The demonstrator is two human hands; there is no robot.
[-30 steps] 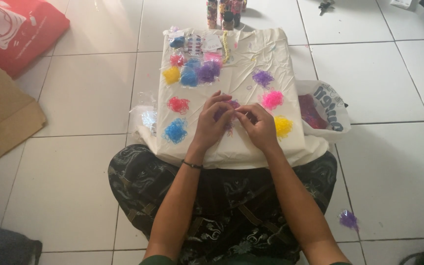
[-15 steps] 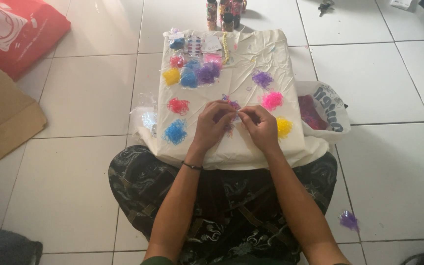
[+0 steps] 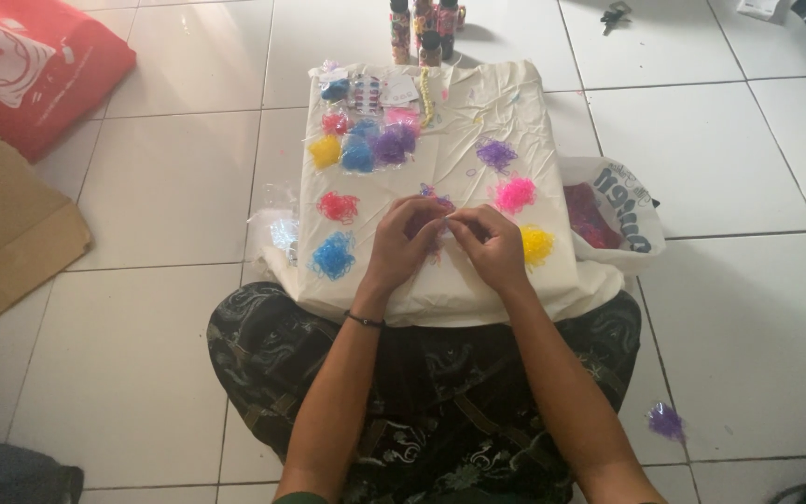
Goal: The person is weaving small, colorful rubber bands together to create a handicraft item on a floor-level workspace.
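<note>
Seated cross-legged on the tiled floor [image 3: 142, 373], the person brings both hands together at the near middle of a cream cloth [image 3: 515, 112]. The left hand [image 3: 401, 245] and right hand [image 3: 492, 245] pinch small pinkish-purple bands [image 3: 438, 200] between fingertips. Sorted piles lie around: blue [image 3: 333, 255], yellow [image 3: 536, 245], pink [image 3: 515, 194], purple [image 3: 496, 153]. Compared with a second ago, the hands sit slightly lower and closer together.

1. Left hand [image 3: 406, 245] and right hand [image 3: 492, 247] meet fingertip to fingertip over cream cloth sheet [image 3: 478, 121], pinching something small; cannot tell what.
2. Blue pile of tiny bands [image 3: 333, 255] beside left hand; yellow pile [image 3: 536, 245] beside right.
</note>
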